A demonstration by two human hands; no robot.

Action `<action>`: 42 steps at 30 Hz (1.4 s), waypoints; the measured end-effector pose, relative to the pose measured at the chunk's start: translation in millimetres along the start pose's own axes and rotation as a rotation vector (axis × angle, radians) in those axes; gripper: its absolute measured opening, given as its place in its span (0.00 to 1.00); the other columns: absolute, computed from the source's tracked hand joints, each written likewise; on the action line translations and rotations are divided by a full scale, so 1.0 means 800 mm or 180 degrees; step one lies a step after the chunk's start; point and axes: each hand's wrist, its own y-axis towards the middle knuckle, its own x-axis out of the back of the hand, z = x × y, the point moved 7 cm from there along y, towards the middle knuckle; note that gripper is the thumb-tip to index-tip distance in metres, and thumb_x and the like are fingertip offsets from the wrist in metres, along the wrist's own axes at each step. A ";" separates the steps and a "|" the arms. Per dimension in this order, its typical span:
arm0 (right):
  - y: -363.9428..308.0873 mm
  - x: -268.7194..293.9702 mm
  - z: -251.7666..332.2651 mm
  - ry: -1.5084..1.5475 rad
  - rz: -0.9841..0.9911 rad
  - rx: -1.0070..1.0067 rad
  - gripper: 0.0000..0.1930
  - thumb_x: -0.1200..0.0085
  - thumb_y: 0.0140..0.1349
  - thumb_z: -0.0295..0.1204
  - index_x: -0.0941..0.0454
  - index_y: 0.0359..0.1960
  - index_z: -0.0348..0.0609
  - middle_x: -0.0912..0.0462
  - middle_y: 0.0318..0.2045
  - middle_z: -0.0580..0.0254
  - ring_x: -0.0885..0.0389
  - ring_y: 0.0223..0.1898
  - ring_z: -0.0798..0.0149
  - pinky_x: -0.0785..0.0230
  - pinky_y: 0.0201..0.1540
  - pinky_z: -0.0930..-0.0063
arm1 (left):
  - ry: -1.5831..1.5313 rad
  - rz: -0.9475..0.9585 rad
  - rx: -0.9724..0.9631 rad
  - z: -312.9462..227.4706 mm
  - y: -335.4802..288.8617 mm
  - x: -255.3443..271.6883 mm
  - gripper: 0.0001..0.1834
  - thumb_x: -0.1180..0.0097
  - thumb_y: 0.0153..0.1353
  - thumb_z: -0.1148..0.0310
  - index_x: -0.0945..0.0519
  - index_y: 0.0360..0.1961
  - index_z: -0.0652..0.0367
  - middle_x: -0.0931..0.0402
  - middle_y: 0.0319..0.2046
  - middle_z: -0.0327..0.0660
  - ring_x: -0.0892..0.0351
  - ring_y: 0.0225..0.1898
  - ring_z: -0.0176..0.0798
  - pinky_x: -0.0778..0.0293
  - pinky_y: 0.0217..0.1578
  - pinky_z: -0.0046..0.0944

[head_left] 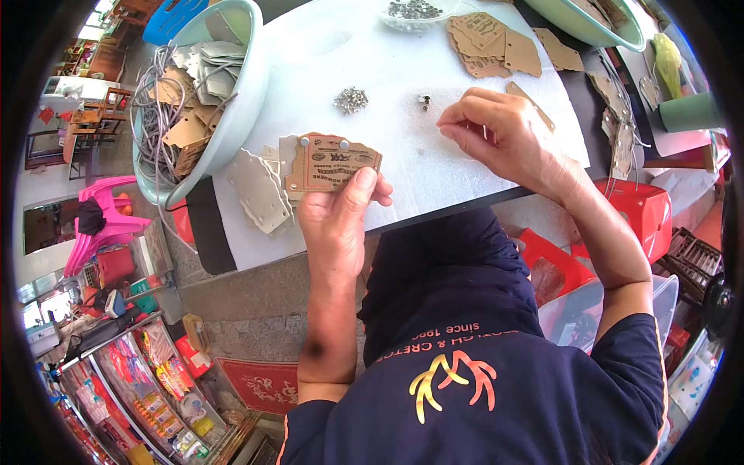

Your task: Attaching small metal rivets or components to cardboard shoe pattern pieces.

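My left hand [341, 221] pinches a brown printed cardboard tag [333, 167] between thumb and fingers at its right side. Two round silver studs show along the tag's upper edge, and a grey-white layer sticks out at its left. My right hand [508, 136] is raised over the right part of the table, thumb and forefinger drawn together; whatever is between them is too small to make out. Beyond the tag lies a small heap of silver metal studs [351, 100]. A few dark metal bits [424, 102] sit left of my right fingertips.
Grey-white tags [260, 194] with cord lie at the table's left edge. A pale green basin [249, 85] there holds tags and cords. Stacked brown tags [488, 50] and a clear bowl [422, 23] of metal pieces stand at the back. Red stools [639, 221] are at the right.
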 end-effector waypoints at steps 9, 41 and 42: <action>0.002 -0.019 0.023 -0.0390 -0.0062 0.0588 0.05 0.40 0.57 0.28 0.20 0.33 0.41 0.22 0.29 0.57 0.19 0.28 0.55 0.27 0.31 0.65 | -0.0157 -0.0009 0.0020 0.002 0.001 0.002 0.08 0.45 0.63 0.74 0.24 0.43 0.66 0.23 0.33 0.41 0.23 0.32 0.35 0.26 0.32 0.36; -0.006 -0.059 0.031 0.1604 -0.0450 -0.0336 0.04 0.42 0.58 0.23 0.25 0.30 0.37 0.26 0.29 0.68 0.32 0.24 0.79 0.39 0.26 0.82 | 0.0588 -0.0334 -0.0271 -0.003 -0.004 -0.012 0.08 0.46 0.66 0.72 0.22 0.40 0.68 0.21 0.33 0.40 0.23 0.30 0.29 0.25 0.34 0.31; -0.006 -0.059 0.031 0.1604 -0.0446 -0.0334 0.04 0.42 0.58 0.23 0.25 0.30 0.37 0.26 0.29 0.68 0.32 0.24 0.79 0.39 0.26 0.82 | 0.0615 -0.0334 -0.0308 -0.003 -0.004 -0.012 0.08 0.46 0.66 0.72 0.22 0.40 0.68 0.21 0.33 0.40 0.23 0.31 0.29 0.25 0.33 0.30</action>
